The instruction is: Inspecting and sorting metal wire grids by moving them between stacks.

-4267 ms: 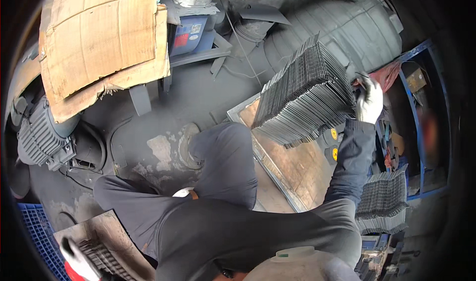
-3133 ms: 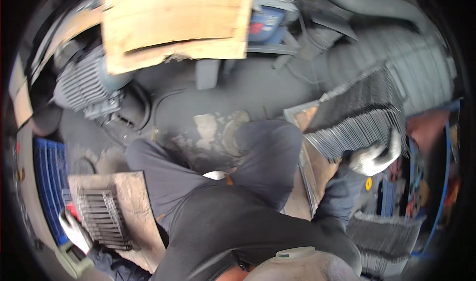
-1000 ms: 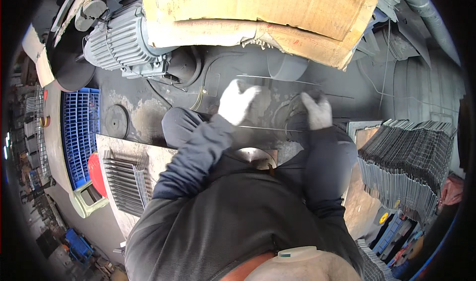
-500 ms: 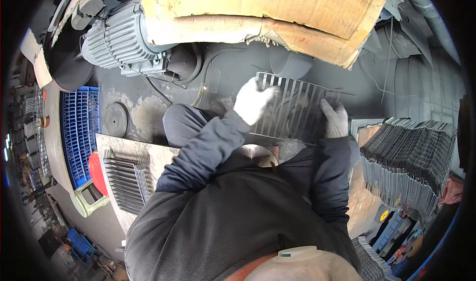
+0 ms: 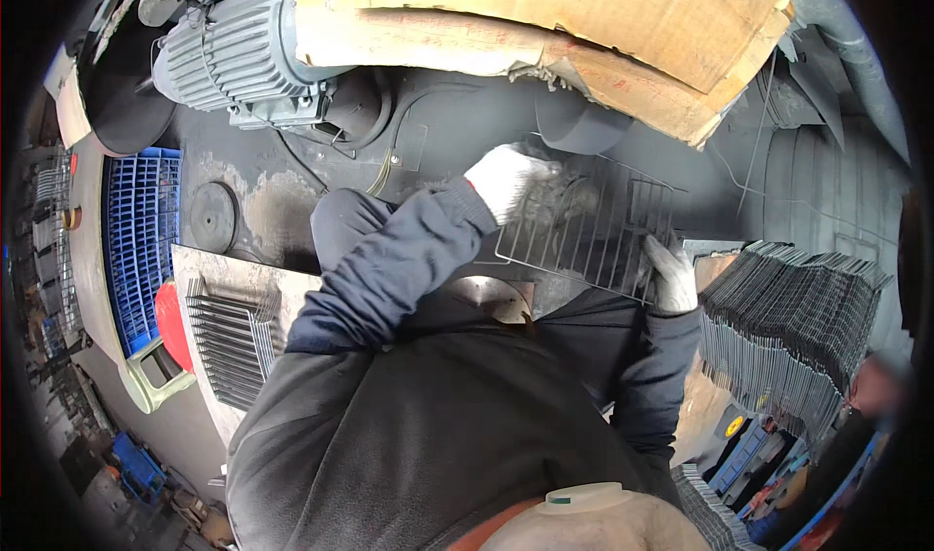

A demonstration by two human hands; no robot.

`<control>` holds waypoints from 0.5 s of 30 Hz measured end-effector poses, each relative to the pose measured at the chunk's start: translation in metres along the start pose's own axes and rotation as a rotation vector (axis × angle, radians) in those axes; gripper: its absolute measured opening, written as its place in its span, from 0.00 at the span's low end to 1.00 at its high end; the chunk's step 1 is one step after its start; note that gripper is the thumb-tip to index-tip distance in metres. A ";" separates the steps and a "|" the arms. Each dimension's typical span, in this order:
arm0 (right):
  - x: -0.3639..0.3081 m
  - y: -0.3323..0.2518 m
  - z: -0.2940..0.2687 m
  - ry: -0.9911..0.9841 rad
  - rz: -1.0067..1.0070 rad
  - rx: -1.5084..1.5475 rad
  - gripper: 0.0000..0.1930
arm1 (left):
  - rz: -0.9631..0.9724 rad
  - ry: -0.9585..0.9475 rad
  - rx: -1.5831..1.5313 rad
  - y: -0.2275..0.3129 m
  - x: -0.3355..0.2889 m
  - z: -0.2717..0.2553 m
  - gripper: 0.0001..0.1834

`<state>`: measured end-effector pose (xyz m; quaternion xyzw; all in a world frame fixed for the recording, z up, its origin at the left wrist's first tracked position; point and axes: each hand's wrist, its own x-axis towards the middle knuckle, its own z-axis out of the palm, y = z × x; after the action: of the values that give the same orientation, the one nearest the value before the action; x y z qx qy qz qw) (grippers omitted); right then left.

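A thin metal wire rack (image 5: 591, 243) with a row of parallel bars is held between my two hands, tilted above the dark work area. My left hand (image 5: 514, 181), in a white knitted glove, is closed at the rack's far left corner. On the right side edge, my gloved right hand (image 5: 669, 274) grips the same rack with its thumb and fingers. Behind the rack, a dark rounded machine part (image 5: 581, 128) sticks out below the cardboard. Some fingertips are hidden by the rack and its shadow.
A tall stack of wire racks (image 5: 793, 327) stands to my right. Fewer racks (image 5: 229, 347) lie on a board at my left. Ahead are a grey electric motor (image 5: 238, 55) and a cardboard sheet (image 5: 564, 26). A blue plastic crate (image 5: 144, 240) is far left.
The rack has turned clockwise and its near edge has swung toward me. My right hand has moved nearer to my body, while my left hand stays by the far left corner.
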<state>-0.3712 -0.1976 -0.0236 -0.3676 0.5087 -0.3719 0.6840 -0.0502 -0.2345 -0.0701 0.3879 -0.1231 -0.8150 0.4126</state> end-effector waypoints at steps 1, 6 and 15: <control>-0.003 -0.002 -0.005 0.038 0.060 0.129 0.20 | 0.023 0.002 0.003 0.000 0.002 0.003 0.10; 0.033 -0.009 0.072 -0.138 -0.126 -0.443 0.16 | -0.038 -0.034 -0.093 0.027 -0.047 -0.078 0.14; 0.017 -0.003 0.019 0.058 0.083 -0.034 0.20 | -0.185 -0.155 -0.299 0.025 -0.016 -0.030 0.11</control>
<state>-0.3496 -0.2118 -0.0239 -0.3472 0.5492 -0.3450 0.6774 -0.0078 -0.2347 -0.0688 0.2679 0.0043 -0.8861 0.3782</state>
